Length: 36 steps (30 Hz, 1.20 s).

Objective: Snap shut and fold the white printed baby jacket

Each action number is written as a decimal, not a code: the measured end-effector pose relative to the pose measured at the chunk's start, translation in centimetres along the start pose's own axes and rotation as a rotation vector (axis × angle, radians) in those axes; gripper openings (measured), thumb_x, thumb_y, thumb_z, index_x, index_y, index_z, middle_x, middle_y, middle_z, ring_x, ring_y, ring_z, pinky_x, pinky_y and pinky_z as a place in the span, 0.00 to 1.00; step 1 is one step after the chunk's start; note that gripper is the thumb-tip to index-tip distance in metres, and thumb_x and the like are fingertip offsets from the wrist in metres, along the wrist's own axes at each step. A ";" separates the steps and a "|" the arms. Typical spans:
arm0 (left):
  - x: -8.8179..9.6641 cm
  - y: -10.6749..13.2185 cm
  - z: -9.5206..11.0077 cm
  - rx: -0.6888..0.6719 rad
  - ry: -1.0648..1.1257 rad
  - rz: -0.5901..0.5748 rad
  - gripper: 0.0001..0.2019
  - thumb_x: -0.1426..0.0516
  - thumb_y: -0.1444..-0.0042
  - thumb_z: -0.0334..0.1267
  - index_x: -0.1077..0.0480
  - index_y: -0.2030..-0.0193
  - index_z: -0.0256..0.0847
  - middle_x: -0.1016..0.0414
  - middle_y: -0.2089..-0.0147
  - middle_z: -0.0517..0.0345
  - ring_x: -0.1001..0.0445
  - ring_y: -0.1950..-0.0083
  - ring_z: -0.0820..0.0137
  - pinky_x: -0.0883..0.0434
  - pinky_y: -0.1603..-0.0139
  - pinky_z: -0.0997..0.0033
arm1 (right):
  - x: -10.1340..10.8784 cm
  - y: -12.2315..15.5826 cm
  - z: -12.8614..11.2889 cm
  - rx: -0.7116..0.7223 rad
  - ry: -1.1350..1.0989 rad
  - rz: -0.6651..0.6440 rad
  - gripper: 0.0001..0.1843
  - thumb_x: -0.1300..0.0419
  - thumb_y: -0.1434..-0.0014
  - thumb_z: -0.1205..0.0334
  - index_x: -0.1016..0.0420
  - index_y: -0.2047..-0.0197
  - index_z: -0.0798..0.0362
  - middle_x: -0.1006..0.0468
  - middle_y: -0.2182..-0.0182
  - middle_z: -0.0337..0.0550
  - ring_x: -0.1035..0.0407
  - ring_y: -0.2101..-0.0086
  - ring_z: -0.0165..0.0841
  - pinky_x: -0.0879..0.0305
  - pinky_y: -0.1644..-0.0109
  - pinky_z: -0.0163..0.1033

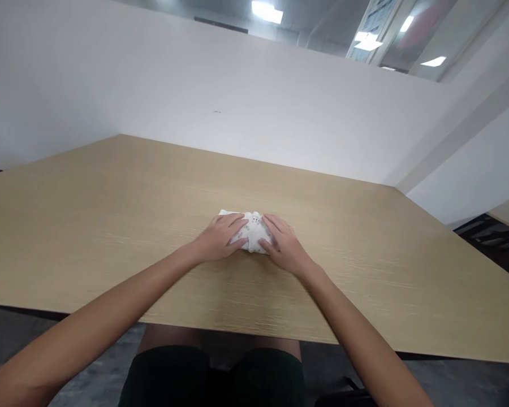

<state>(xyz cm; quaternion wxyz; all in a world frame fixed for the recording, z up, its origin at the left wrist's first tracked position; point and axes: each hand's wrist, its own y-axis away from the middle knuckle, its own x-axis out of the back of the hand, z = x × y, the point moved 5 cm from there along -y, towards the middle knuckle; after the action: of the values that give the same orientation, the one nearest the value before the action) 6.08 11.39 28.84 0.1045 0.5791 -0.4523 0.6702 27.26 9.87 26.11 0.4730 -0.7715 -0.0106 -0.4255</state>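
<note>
Seen from above, seated at a light wooden counter (110, 215), dark shorts and knees at six o'clock under its near edge.

Small white cloth bundle (251, 232) with faint green and dark print, lying on the counter near centre, well clear of every edge. Folded or rolled compact; which of the two, hard to tell.

Left hand (218, 237) laid on the bundle from nine o'clock, fingers (236, 221) spread flat over its top and left end, thumb at the near side. Grip here shallow and wide: pressing down, not clenched, nothing lifted.

Right hand (285, 244) coming in from three o'clock, fingertips (266, 244) on the right end and near edge of the cloth, palm resting on the wood. Same kind of grip: flat, open, pinning rather than clasping.

Hands close together, nearly meeting over the bundle, not quite touching.

Possible trouble from here, as a judgement only: springy fabric unfolding once pressure eases, since nothing but flat palms holds the layers; uneven push from one side sliding the bundle across the smooth wood; a layer caught under a fingertip dragging out and spoiling the fold.

Beyond twelve o'clock, plain white wall; at two o'clock, ceiling lights and a glazed partition; at three o'clock, part of another desk.
</note>
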 end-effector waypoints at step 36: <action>-0.6 -0.4 -2.2 0.161 -0.079 -0.234 0.39 0.59 0.28 0.64 0.48 0.19 0.44 0.50 0.19 0.50 0.52 0.19 0.52 0.55 0.21 0.39 | -1.0 0.7 5.2 -0.219 -0.010 -0.249 0.49 0.57 0.28 0.27 0.45 0.20 0.56 0.53 0.22 0.50 0.58 0.24 0.46 0.59 0.20 0.56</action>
<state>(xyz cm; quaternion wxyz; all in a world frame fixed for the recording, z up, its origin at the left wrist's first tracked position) 5.02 13.39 28.68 0.1175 0.6604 -0.3301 0.6642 30.25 13.72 23.96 0.3298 -0.8132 -0.0619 -0.4755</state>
